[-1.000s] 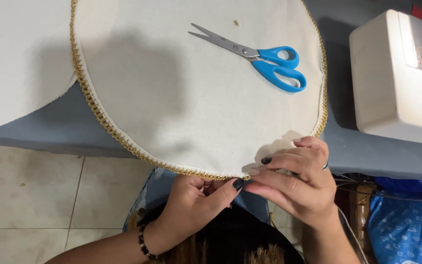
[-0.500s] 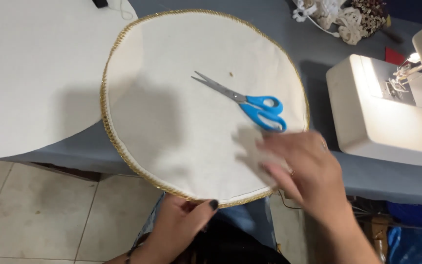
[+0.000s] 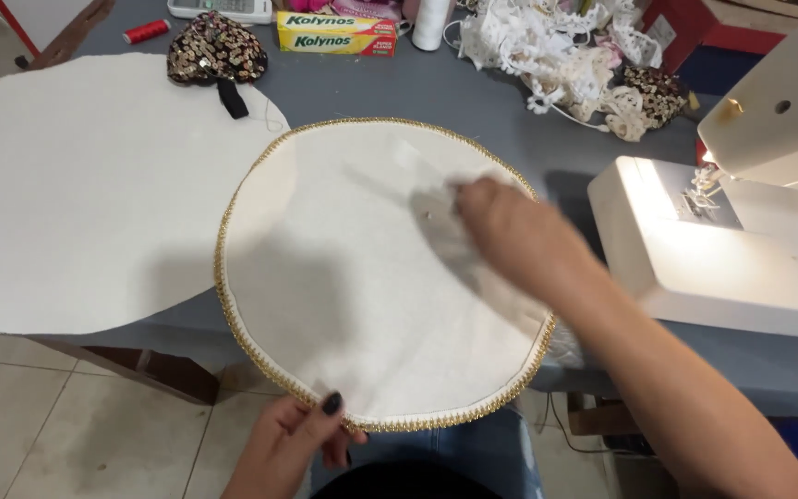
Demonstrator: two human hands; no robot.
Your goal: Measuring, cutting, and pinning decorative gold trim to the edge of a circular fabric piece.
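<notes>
Trimmed disc [image 3: 353, 305], round cream fabric with gold braid edge, lies flat on the grey table [image 3: 399, 88], its near edge hanging over toward the person. Left hand [image 3: 293, 444] pinches that near rim, thumb on top, fingers under, closed on the braid. Right hand [image 3: 510, 222] is over the disc's far-right part, blurred; looks to be passing across or pressing the cloth, but can't tell how far open it is or if it holds anything. Pale patch just left of the right hand, unclear what.

Step, as a guess: positioning or smoothing the disc, left hand anchoring, right hand working the surface. Next move calls for a steady left grip so the disc doesn't slide off the edge, and a flat, even right palm.

Left of the left hand: plain disc [image 3: 76, 194], bigger, no trim, touching or slightly under the trimmed one. Right of the right hand: sewing machine [image 3: 731, 240], light on. Beyond the hands: sequin piece [image 3: 214, 51], red spool [image 3: 145, 31], yellow box [image 3: 336, 34], white spool [image 3: 431, 23], lace pile [image 3: 556, 51].
</notes>
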